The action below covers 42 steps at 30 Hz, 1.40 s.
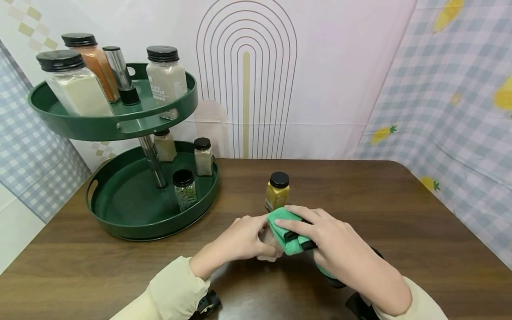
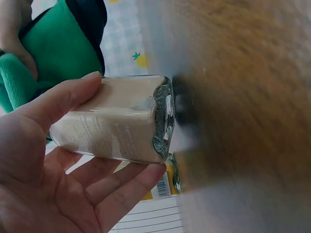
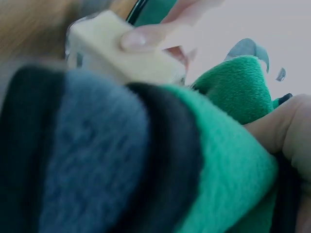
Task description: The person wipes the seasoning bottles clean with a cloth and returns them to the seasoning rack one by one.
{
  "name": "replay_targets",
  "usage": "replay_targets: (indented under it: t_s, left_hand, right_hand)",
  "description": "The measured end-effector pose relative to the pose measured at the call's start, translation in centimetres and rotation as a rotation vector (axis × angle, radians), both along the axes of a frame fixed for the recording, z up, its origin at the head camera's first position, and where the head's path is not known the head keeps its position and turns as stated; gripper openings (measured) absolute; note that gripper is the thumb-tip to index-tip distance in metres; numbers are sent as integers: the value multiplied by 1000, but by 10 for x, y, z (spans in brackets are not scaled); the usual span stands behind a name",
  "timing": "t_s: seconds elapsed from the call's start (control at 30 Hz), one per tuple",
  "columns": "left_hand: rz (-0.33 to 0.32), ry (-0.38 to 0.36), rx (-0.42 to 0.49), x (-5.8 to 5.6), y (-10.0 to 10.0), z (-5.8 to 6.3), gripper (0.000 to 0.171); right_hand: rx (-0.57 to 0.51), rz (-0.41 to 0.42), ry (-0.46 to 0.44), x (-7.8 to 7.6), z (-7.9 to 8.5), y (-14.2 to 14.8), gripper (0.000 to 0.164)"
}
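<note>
My left hand grips a square glass spice jar of pale beige powder, its thumb along one side and fingers beneath. In the left wrist view the jar's thick glass base faces the wooden table, a little above it. With my right hand I hold a folded green cloth with black edging against the jar's top end. The cloth hides the lid. Just beyond both hands stands a small jar of yellow spice with a black lid.
On the left stands a two-tier dark green tray rack. Its upper tier carries large black-lidded jars, including one of white powder, and a steel-topped cylinder. Several small jars, one with green herbs, sit on the lower tier. Patterned cloth hangs behind the table.
</note>
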State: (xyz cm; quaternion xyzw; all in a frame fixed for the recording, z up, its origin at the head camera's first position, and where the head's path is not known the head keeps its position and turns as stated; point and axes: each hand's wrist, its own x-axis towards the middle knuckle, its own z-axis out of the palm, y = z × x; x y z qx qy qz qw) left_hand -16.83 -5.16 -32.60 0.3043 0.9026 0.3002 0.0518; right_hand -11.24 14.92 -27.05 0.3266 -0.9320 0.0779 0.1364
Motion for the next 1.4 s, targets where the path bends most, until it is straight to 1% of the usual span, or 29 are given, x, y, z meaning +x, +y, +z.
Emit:
replay_targets:
  t_s: [0.1,0.13,0.23,0.3,0.4,0.5,0.6,0.67,0.77,0.83,0.9,1.03,1.17,1.3,1.4]
  left_hand:
    - [2,7,-6,0,1,0,48]
    - [2,15,-10,1,1,0,51]
    - [2,2,-21,2,2,1,57]
    - [4,-5,-28,3,3,1,61]
    - [7,-12,-33,4,3,1,60]
    - [10,-15,-31,4,2,0,59]
    - [12,-28,-23,4,1,0,58]
    - [14,-31,-13,4,0,0,56]
    - [4,-18,-3,4,-1,0,45]
    - [-4,-3,0,4,-1,0,41]
    - [-9,4,-1,4,-1,1,41]
    - [-10,-1,-2,3,0,2,51]
    - [-16,7,-7,2,2,2,58]
    - [-11,5,-17,3,2,2,58]
    - [-8,-16,-22,4,2,3,53]
  right_hand:
    - [-41,-11,-17,-10,-4,3,85]
    - [-57,-14,-34,-13,-5,5,85]
    - [-106,-9,-84,-21,-9,10,85]
    - [-124,-4,-118,-24,-11,14,83]
    - [-125,-14,-142,-25,-12,16,80]
    - [-107,-33,-128,-21,-10,14,78]
    - [-71,-46,-101,-11,-6,7,80]
    - [-32,-36,-91,-1,-3,3,82]
    - [31,-12,-84,11,0,-2,84]
    - [53,1,-78,15,2,-4,85]
    - [45,-2,-59,15,2,-3,84]
    - [-25,-15,-40,7,2,1,84]
    - [-88,-16,-80,-6,-1,8,85]
    - [-93,-38,-111,-18,-7,14,79]
    - [-78,-60,-128,-21,-9,16,73]
